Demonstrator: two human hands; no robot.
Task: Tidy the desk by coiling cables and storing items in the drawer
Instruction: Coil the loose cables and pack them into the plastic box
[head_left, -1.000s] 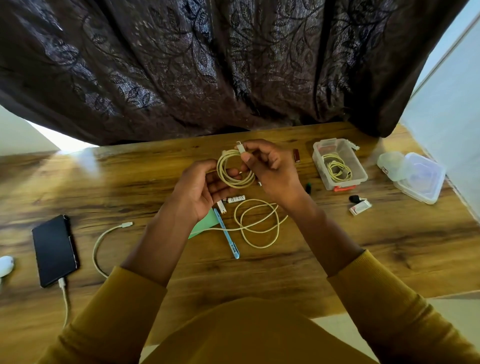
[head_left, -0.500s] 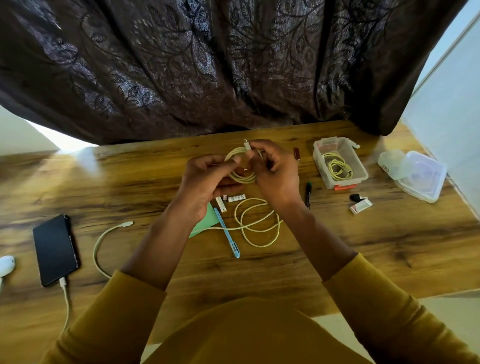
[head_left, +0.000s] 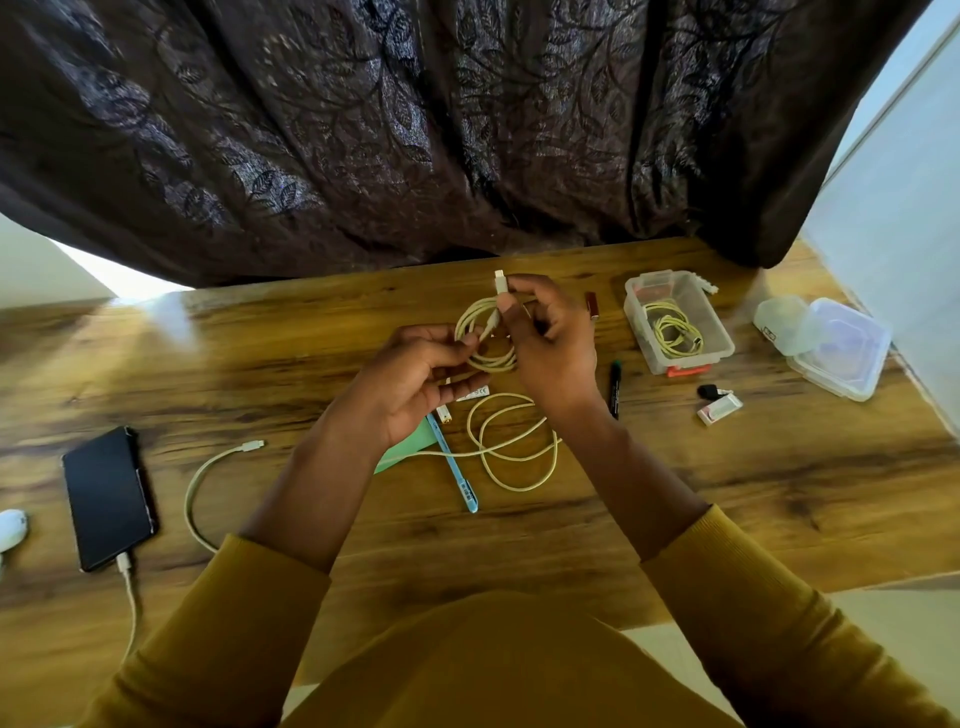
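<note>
Coiling cream cable (head_left: 485, 338) above desk (head_left: 779, 493) centre: left hand (head_left: 415, 374) pinches coil's left edge, right hand (head_left: 550, 332) pinches plug end (head_left: 500, 283) pointing far; open plastic box (head_left: 719, 332) lies right, nearer right hand.

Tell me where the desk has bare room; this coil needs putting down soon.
Bare wood lies between the phone and the hands, behind the short cable, and on the near right below the marker and the eraser. The middle is crowded: loose cable, blue pen, green paper.
</note>
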